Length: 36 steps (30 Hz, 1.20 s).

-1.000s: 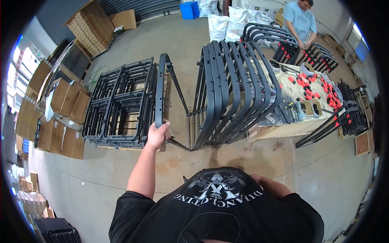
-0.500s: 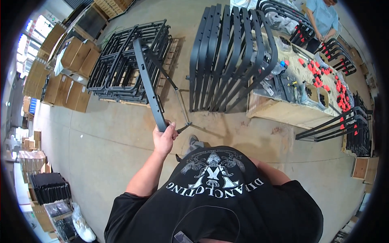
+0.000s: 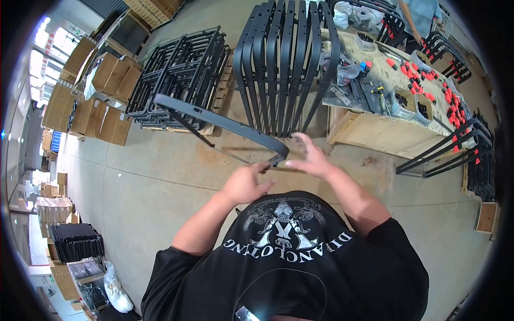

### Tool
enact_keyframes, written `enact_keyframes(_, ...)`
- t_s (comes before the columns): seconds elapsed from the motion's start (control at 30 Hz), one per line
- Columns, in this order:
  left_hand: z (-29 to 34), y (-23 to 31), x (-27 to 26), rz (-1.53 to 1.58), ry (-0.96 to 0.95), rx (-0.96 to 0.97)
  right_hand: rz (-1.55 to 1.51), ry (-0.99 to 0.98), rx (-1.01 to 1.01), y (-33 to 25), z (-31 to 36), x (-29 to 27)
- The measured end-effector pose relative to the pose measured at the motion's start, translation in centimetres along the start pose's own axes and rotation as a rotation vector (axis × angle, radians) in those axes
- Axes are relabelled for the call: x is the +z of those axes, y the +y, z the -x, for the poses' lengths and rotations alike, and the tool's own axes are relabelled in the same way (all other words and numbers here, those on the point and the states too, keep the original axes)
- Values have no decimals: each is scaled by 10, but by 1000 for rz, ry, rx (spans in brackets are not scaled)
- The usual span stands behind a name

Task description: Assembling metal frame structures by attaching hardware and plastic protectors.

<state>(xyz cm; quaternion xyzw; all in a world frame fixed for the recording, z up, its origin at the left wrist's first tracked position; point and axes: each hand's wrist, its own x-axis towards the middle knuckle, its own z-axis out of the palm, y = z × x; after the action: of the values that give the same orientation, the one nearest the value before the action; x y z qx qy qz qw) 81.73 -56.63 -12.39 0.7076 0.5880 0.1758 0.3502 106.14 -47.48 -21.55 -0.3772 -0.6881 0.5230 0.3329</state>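
Head view: the left hand (image 3: 243, 184) is clenched round the near end of a flat black metal frame (image 3: 225, 125), whose long axis runs up and leftward, away from the body, above the concrete floor (image 3: 139, 187). The right hand (image 3: 310, 158) sits just right of that same end, fingers (image 3: 301, 140) spread and touching it (no clear grip). Upright black frames (image 3: 286, 64) stand behind, beside a wooden table (image 3: 375, 134).
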Motion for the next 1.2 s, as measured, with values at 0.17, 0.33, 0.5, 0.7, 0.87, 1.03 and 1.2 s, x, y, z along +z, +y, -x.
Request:
enact_keyframes(0.17, 51, -40, -119, -633, 1015, 299, 231, 141, -69, -4, -35, 27)
enact_keyframes(0.33, 79, -123, -183, -280, 1096, 9, 196, 191, -115, 5, -33, 47)
enact_keyframes(0.5, 100, -166, -169, -456, 1030, 171, 143, 338, -105, 21, -36, 71)
enact_keyframes(0.7, 102, -213, -200, 115, 850, 108, 205, 469, 10, 8, -56, 68)
enact_keyframes(0.87, 55, -194, -184, 410, 785, 318, 245, 513, 77, -64, -23, 5)
enact_keyframes(1.03, -42, -132, -127, 638, 648, 302, 436, 756, -43, -90, 26, -118)
enact_keyframes(1.2, -135, -46, -27, 645, 485, 146, 633, 873, 20, -99, 83, -258)
